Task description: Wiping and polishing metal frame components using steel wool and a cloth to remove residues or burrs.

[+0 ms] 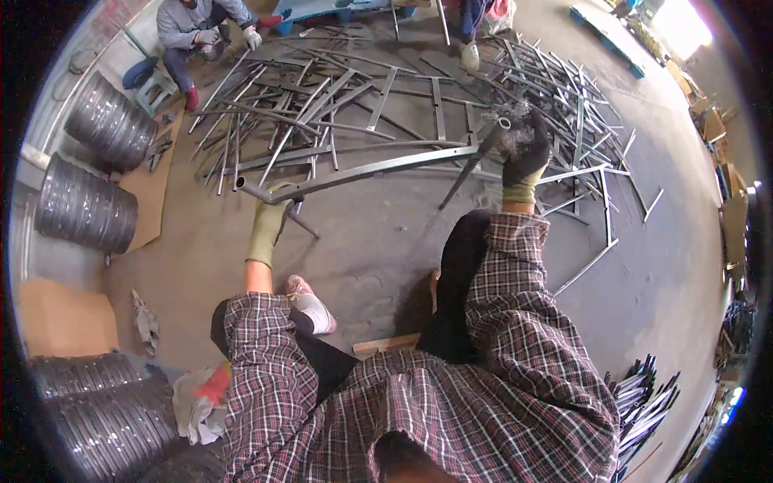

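Observation:
A grey metal tube frame [378,167] is held up in front of me, its long bar running between my hands, with short round tubes crossing at both ends. My left hand [270,217], in an olive-green glove, is closed round the frame near its left end. At the right end, my right hand [527,153] wears a glove with a dark palm and a green cuff. It is closed on a crumpled grey wad [513,127], which looks fuzzy and lies by the tube's open end. Its exact kind cannot be made out.
Loose metal frames [322,105] lie tangled ahead, with another heap [572,121] at the right. Wrapped black coils [88,205] stand left. A bundle of tubes [644,410] is at lower right. A seated co-worker [197,36] handles a tube at far left.

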A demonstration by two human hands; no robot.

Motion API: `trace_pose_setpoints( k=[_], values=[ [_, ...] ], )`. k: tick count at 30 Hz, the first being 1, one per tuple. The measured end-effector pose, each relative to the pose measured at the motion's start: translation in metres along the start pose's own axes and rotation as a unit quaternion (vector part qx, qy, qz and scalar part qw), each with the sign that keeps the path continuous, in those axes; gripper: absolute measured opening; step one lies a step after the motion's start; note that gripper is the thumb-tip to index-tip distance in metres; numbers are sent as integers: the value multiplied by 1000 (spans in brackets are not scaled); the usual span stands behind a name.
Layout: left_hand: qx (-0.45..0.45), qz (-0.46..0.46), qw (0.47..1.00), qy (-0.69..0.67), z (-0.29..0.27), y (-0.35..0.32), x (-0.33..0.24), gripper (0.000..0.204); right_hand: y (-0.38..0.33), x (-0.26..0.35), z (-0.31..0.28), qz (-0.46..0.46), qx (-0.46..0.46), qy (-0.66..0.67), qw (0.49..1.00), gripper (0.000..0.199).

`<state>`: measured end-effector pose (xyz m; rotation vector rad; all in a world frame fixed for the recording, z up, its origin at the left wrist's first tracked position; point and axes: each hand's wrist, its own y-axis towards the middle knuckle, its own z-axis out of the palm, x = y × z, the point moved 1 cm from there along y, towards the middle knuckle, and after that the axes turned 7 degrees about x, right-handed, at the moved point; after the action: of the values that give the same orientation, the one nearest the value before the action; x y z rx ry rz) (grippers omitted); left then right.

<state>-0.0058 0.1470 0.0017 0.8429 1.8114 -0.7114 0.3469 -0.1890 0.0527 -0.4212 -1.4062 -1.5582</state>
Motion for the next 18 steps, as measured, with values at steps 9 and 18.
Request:
trace_pose_setpoints(
  k=[9, 18],
  values=[
    [-115, 62, 991, -13, -18, 15, 23, 41, 3, 13, 54, 104, 169, -109, 974, 29],
    [-107, 97, 956, 256, 33, -78, -121, 29, -3, 5, 69, 48, 88, -221, 970, 21]
  ],
)
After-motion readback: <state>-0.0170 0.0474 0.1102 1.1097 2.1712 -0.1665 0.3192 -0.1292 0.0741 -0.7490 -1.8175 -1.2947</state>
